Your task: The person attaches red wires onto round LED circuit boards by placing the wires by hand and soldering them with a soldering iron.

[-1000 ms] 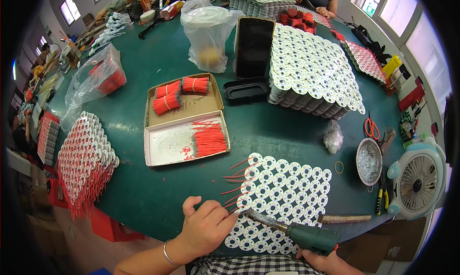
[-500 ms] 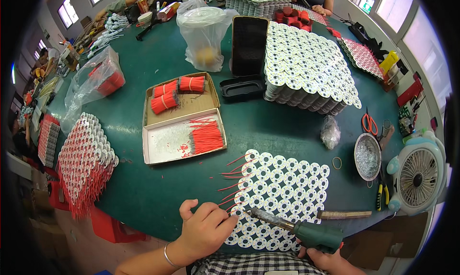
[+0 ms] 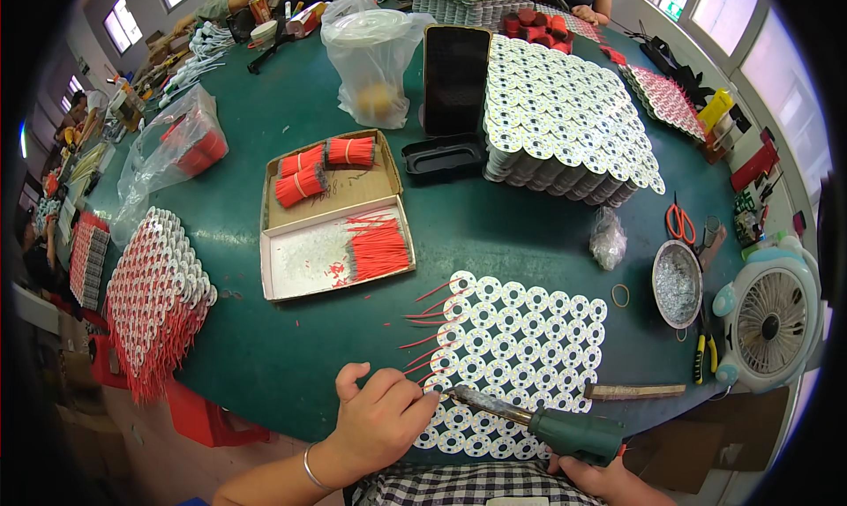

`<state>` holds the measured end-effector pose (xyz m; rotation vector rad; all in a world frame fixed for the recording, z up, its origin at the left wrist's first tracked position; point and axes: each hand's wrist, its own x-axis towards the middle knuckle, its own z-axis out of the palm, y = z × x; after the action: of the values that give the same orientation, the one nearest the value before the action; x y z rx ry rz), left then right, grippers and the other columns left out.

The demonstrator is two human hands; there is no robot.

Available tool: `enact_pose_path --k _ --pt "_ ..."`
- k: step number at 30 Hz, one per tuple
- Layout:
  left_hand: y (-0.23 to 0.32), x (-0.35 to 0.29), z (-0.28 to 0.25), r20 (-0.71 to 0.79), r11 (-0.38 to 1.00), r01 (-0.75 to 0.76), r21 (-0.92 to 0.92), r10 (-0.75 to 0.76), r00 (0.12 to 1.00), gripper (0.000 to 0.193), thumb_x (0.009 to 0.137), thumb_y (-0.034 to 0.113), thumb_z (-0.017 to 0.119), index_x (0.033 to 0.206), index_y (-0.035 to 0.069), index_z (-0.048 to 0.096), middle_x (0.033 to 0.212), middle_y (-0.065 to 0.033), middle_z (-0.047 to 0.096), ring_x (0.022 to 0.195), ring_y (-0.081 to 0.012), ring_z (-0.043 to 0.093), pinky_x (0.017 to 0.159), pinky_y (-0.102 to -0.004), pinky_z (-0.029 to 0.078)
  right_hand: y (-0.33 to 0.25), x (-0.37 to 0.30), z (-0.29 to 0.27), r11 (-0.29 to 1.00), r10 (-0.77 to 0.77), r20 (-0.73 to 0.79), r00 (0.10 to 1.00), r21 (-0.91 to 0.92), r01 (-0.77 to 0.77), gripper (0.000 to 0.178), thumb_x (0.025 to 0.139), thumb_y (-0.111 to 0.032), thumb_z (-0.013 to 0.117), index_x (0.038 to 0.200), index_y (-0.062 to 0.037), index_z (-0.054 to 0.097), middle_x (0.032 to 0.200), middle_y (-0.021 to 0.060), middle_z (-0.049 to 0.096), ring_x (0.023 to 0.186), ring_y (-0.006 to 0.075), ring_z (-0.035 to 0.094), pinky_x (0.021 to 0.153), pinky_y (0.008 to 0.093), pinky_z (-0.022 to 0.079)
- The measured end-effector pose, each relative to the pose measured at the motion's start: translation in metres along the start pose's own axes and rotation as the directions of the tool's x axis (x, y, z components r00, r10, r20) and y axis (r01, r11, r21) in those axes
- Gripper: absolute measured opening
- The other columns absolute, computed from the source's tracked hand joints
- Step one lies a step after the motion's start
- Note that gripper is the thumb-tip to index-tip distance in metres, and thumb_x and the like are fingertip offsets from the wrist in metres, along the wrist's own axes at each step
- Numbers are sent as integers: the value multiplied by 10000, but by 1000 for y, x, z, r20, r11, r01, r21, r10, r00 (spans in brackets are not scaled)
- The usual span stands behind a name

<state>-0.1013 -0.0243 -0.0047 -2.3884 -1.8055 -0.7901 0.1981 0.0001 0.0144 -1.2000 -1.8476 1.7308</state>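
at the far left of the green counter, a stack of white round circuit boards bristles with red wire leads over the edge, and a clear plastic bag behind it holds red pieces; further in, an open cardboard box carries bundles of short red wires in its upper half and a loose sheaf with scattered offcuts in its white lower tray; at the near edge the left hand has its fingertips pressed together, pinching a thin red wire against the white panel of round boards; the green-handled soldering iron lies across the panel's lower edge with its tip right at that pinch, gripped by the right hand, which is closed around the handle and mostly out of frame; the likely hazard is the hot tip so near the fingertips, where a slip could burn skin or shift the wire off its pad; several red leads already fan from the panel's left side; behind, a knotted clear bag holds something yellow, a black tray stands upright, and a tall stack of boards fills the middle; to the right, a round metal dish holds grey bits, beside orange scissors and a small fan.
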Motion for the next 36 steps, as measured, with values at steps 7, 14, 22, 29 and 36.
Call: enact_pose_path --k 7,14,22,29,36 --pt "1 2 0 14 1000 -5 20 5 1000 143 628 135 696 762 166 654 660 64 471 724 -120 505 861 -422 234 -8 1 13 889 130 -247 960 459 -2 379 786 -183 581 1091 29 505 831 120 602 678 213 609 601 335 508" --pt "3 4 -4 40 999 15 46 -17 999 159 633 131 690 783 167 652 687 61 493 737 -131 509 847 -430 254 -6 51 21 734 22 -337 941 644 214 672 742 -380 656 1216 25 405 997 186 586 908 319 599 908 459 411" --pt "10 3 12 20 961 10 -276 -5 1000 231 628 88 704 850 121 651 759 -16 534 756 -216 531 667 -332 420 12 33 18 750 -51 -577 815 517 413 588 794 -283 572 1232 17 320 1033 229 553 958 326 566 907 468 424" --pt "-24 51 -18 -102 973 35 -229 -60 993 102 709 141 676 797 95 653 733 -53 591 729 -233 568 658 -348 435 15 30 15 730 -55 -580 813 533 429 574 805 -275 567 1238 -4 307 1042 224 540 972 316 553 907 461 429" --pt "-109 110 -2 69 958 255 130 -265 962 70 711 101 637 759 51 648 789 -127 594 814 -304 570 723 -387 465 14 33 18 690 -80 -565 821 563 454 578 803 -292 581 1234 -4 324 1042 207 545 951 303 557 875 454 444"
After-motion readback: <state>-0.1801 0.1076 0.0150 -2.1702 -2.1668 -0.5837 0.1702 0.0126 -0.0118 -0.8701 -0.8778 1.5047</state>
